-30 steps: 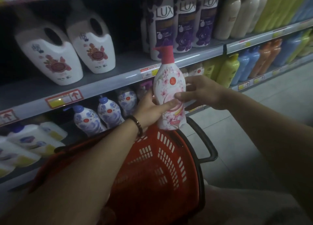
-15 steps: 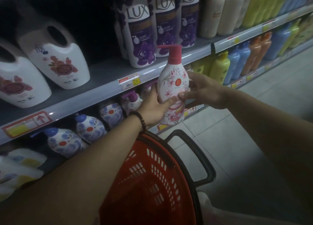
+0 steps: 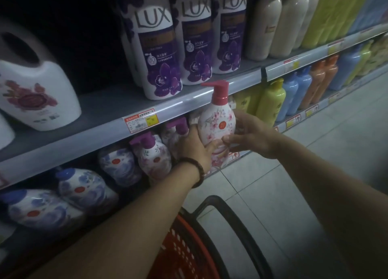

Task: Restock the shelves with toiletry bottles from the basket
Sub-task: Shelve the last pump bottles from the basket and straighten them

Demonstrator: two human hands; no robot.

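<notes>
A white pump bottle with pink flowers and a red pump top (image 3: 217,119) stands upright in the air in front of the lower shelf's opening. My left hand (image 3: 194,150) grips its left side and bottom, a dark bead bracelet on that wrist. My right hand (image 3: 249,134) grips its right side, thumb across the front. The red plastic basket (image 3: 184,255) with a black handle hangs below my arms at the bottom of the view; its inside is not visible.
The lower shelf holds similar pump bottles with purple tops (image 3: 153,154) and blue tops (image 3: 84,186). The upper shelf (image 3: 109,119) carries tall purple LUX bottles (image 3: 159,54), white jugs (image 3: 37,85) and cream bottles. Yellow, blue and orange bottles stand further right. Tiled floor (image 3: 294,184) lies to the right.
Both hands have carried the flowered bottle away from the basket and closer to the lower shelf. The view has shifted right along the shelves.
</notes>
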